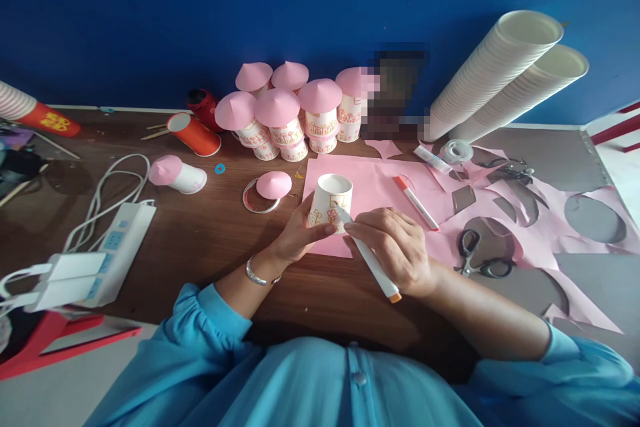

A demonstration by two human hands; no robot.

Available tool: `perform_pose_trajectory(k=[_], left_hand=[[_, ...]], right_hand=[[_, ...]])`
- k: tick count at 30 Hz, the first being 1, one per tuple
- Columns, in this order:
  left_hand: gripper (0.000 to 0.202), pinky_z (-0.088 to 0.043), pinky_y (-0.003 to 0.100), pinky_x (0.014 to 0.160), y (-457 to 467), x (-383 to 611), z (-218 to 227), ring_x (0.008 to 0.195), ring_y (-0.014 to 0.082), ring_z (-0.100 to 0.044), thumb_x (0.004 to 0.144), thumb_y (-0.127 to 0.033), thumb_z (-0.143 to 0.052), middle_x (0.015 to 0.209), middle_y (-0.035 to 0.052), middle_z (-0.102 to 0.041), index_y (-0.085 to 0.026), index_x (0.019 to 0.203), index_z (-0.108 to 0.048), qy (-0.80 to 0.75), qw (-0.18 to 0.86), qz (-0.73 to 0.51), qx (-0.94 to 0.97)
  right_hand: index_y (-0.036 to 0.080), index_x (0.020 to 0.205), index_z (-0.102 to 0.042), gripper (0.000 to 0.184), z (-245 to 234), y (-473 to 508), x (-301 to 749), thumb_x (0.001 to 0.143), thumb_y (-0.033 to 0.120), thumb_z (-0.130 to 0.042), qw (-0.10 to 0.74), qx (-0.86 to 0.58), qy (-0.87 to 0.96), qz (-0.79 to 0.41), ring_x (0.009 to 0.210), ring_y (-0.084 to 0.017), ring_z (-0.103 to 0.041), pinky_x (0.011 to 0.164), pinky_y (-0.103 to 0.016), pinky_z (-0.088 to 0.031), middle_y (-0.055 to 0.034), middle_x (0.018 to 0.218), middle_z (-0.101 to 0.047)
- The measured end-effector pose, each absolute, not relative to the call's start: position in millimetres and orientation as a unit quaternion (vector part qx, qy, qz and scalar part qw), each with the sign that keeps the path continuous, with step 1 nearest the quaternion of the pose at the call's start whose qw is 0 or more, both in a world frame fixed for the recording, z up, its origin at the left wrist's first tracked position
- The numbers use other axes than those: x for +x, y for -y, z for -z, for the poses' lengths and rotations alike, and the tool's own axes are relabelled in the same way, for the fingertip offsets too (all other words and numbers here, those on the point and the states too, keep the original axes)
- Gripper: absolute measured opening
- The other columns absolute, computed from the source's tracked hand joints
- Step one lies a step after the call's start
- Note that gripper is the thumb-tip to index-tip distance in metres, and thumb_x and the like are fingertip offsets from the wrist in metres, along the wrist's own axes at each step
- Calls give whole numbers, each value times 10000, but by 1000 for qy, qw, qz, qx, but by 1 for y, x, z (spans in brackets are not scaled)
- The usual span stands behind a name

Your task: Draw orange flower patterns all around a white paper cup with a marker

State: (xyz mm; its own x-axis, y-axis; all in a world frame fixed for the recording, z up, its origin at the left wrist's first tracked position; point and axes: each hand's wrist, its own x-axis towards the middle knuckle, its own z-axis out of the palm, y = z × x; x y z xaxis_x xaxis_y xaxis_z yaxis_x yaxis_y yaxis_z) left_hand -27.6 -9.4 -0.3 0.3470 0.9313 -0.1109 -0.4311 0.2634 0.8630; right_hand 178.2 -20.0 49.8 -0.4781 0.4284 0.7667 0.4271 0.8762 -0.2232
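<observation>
My left hand [303,237] is wrapped round a white paper cup [334,188], mouth up, above the pink paper [327,245]. Flowers and a square window shape are drawn on the cup's side in red and orange-yellow. In my right hand [393,247] is a white marker [373,265] with an orange end, its tip at the cup's wall near the window drawing. Another marker [423,208], white with red-orange ends, lies on the pink paper to the right. A small pink paper cone [274,185] rests by a tape roll [249,200] left of the cup.
Several decorated cups with pink cone roofs [277,108] stand along the blue wall. Two tall cup stacks [493,73], scissors [470,253] and cut pink scraps [530,233] are at right. A power strip [120,240], a tipped coned cup [187,178] and a red-orange cup [195,135] are at left.
</observation>
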Motion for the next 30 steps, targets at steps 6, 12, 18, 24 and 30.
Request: perform_pose_trajectory(k=[6,12,18,24,30], left_hand=[[488,-550,290,831,9,-25,-6,882,155,-669,719,-331,-931,954,3,-722,-227,1139,-705,-318,726,-484,370],[451,-556,301,841,9,-23,-9,874,156,-677,727,-297,-915,950,5,-740,-231,1129,-721,-311,715,-506,369],[524,-571,325,854,8,-24,-9,933,188,-694,689,-360,-939,1042,40,-756,-207,1141,-723,-327,709,-508,364],[451,-586,312,773,8,-24,-14,824,170,-684,740,-370,-906,921,37,-741,-190,1114,-731,-304,715,-500,382],[421,-579,286,773,9,-24,-14,867,165,-683,733,-368,-917,946,36,-733,-179,1067,-744,-305,713,-508,375]], right_hand=[[116,1328,-603,417,-47,18,181,922,68,-687,451,-260,854,-3,840,-215,-696,724,-352,-605,-116,994,-741],[133,1366,-582,453,-48,16,182,926,68,-668,450,-267,852,-9,819,-215,-693,683,-344,-583,-107,997,-746],[146,1363,-580,424,-49,14,183,949,112,-667,448,-274,851,-3,808,-213,-688,669,-343,-588,-105,979,-734],[157,1344,-580,380,-51,14,182,970,104,-622,451,-274,849,-2,806,-205,-670,657,-337,-580,-96,966,-714],[145,1350,-581,378,-52,14,181,975,110,-609,454,-280,846,-14,791,-204,-666,644,-334,-575,-101,958,-714]])
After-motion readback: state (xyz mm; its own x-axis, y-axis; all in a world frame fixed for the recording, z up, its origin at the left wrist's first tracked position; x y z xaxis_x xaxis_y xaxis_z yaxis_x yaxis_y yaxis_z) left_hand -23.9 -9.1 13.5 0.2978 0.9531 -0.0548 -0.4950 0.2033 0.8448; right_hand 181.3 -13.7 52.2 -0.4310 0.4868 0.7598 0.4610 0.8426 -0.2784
